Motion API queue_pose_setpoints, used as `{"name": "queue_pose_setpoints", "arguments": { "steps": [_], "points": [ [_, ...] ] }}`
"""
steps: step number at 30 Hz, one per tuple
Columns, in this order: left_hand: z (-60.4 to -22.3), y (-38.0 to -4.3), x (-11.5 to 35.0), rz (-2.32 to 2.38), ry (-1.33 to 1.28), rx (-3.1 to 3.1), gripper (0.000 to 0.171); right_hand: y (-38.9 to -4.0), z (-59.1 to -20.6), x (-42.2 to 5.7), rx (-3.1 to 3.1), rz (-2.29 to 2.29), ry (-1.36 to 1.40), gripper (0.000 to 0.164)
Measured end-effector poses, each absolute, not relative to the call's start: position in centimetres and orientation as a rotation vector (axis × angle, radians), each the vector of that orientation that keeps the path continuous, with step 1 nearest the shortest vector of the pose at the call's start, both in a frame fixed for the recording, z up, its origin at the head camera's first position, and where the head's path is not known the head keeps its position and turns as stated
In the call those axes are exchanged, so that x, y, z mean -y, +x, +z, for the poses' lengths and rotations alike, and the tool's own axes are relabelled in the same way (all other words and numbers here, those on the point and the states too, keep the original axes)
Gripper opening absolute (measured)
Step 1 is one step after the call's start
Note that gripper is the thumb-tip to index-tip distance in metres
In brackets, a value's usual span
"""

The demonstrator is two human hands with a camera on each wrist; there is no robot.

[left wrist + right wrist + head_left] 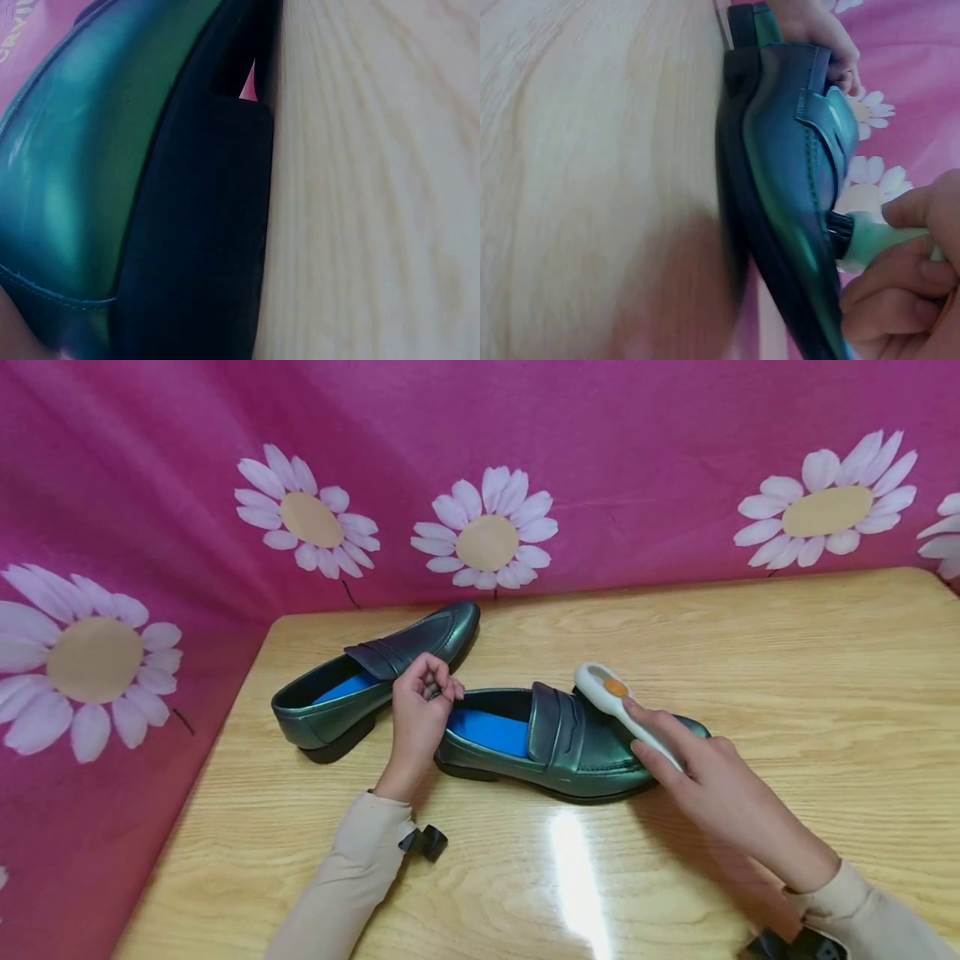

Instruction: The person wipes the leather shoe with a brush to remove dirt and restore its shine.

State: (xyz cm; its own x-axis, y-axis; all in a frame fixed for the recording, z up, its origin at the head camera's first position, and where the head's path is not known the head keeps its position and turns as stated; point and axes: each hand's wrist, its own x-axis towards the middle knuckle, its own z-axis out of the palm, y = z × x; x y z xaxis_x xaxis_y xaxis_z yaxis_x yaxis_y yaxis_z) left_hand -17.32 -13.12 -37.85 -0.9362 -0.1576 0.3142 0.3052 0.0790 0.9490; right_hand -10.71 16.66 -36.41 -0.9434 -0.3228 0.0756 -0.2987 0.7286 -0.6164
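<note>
A dark green, shiny loafer point(607, 743) stands on the table, its toe to the right and a blue insole point(487, 733) inside. My left hand point(418, 718) pinches its heel rim between curled fingers and thumb. In my right hand point(712, 785) is a white shoe brush point(602, 692) with an orange button, gripped by its handle. Dark bristles point(841, 229) touch the upper beside the strap in the right wrist view. Heel and sole point(199, 217) fill much of the left wrist view, where most of the left hand is hidden.
Behind and left of my left hand rests the matching loafer point(333, 727), toe pointing away. The wooden table point(825, 668) extends to the right and toward me. A pink cloth point(615, 452) with white daisies hangs along its back and left edges.
</note>
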Motion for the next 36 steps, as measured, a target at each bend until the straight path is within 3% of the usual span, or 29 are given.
{"name": "queue_pose_setpoints", "arguments": {
  "steps": [11,28,36],
  "points": [
    [-38.8,-16.7,13.6,-1.955,-0.114,2.0,0.023,-11.4,-36.7,-15.5,-2.887,-0.98,-0.502,0.051],
    [-38.5,-17.4,13.1,-1.918,-0.202,1.975,0.022,-9.1,-36.3,-22.5,-3.064,-0.788,-0.392,0.052],
    [-38.1,-17.4,13.0,-1.9,-0.212,1.979,0.022,-9.8,-35.9,-20.3,-2.968,-0.89,-0.423,0.052]
  ]
}}
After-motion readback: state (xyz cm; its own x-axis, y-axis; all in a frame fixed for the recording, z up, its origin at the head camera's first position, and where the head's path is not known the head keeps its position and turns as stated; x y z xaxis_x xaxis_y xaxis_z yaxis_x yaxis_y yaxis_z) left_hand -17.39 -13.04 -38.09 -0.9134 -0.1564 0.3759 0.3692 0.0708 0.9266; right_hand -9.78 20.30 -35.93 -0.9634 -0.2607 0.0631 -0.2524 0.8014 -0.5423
